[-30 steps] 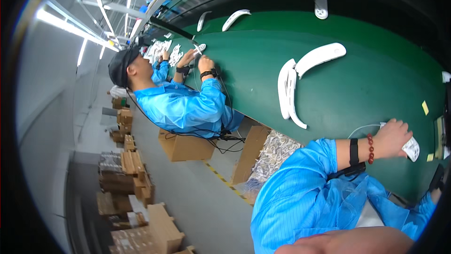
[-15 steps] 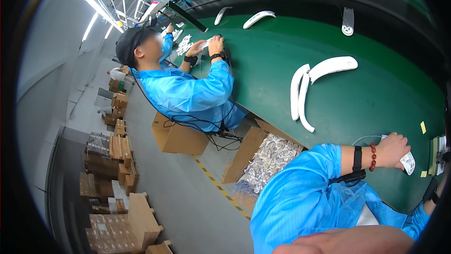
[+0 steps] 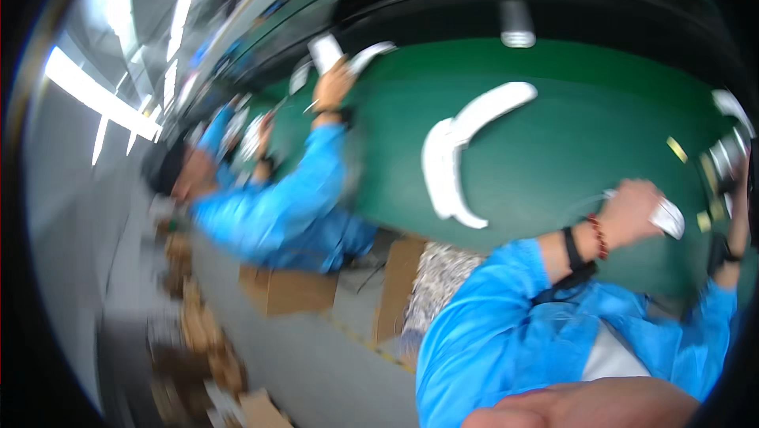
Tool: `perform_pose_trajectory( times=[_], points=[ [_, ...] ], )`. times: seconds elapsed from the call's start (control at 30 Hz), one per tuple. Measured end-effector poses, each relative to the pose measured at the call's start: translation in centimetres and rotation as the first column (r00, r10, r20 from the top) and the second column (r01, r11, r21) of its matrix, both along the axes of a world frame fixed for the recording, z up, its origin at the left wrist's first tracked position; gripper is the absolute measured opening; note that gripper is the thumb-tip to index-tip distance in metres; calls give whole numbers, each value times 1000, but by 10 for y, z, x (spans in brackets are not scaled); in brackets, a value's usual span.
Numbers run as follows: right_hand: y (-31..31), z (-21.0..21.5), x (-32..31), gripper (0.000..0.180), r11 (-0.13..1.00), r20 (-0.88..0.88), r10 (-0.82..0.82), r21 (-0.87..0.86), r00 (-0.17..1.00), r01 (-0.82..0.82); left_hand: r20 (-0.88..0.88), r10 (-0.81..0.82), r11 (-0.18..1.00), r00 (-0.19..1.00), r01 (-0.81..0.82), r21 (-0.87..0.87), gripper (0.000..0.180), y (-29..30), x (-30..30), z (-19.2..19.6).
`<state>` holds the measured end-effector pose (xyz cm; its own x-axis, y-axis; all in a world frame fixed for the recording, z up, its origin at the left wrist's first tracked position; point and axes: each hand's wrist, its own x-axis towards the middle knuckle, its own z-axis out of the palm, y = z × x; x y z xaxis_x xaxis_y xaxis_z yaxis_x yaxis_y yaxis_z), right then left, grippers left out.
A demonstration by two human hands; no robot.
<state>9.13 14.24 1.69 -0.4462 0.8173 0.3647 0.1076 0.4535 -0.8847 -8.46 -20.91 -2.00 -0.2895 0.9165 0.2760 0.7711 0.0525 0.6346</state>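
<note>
The left hand (image 3: 636, 210) is closed around a small white piece (image 3: 668, 218), which sticks out past the fingers toward the right, just above the green bench (image 3: 569, 135). The right hand (image 3: 739, 183) is at the right rim of the view beside a grey part (image 3: 723, 155). Blur hides its grip, so I cannot tell whether it holds anything. The step in hand looks like work on the piece between the two hands. Any next move calls for bringing them together with a steady hold on the piece. Further left on the bench lie two white curved bands (image 3: 458, 143), touching each other, well apart from the hands. Beyond them a co-worker (image 3: 269, 206) in blue reaches up over the bench. Cardboard boxes (image 3: 288, 289) stand on the floor below.
</note>
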Motion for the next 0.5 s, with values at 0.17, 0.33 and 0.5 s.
perform_pose_trajectory(
  times=[0.17,0.33,0.5],
  points=[
    [-107,8,-25,16,954,-444,92,-216,892,-206,-18,-65,998,998,65,27,56,-1,-10,8],
    [-181,54,-55,14,895,-552,301,-118,777,-430,-221,-29,999,975,34,15,62,-7,-12,8],
    [-201,61,-62,14,885,-416,354,-141,837,-444,-276,-21,999,961,33,37,62,-4,-11,7]
  ],
)
